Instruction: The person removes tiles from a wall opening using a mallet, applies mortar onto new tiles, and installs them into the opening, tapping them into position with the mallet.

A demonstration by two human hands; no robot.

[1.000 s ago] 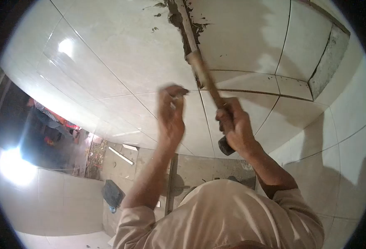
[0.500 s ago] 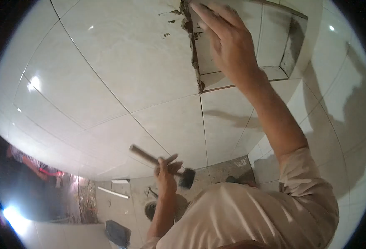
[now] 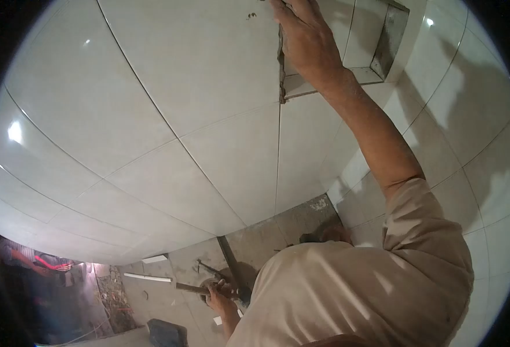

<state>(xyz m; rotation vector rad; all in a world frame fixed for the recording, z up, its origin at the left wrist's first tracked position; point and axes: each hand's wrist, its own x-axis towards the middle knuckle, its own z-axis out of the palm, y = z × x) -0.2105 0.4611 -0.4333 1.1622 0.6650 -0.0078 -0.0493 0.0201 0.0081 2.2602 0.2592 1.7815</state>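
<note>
The mallet (image 3: 189, 288) is now in the left hand (image 3: 222, 302), farther below the niche (image 3: 364, 76); the right hand (image 3: 311, 49) is now up at the niche's left edge.

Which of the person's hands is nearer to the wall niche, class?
Right. The right hand is at the picture-left edge of the niche, partly in front of it; the left hand is well below, holding a mallet.
</note>
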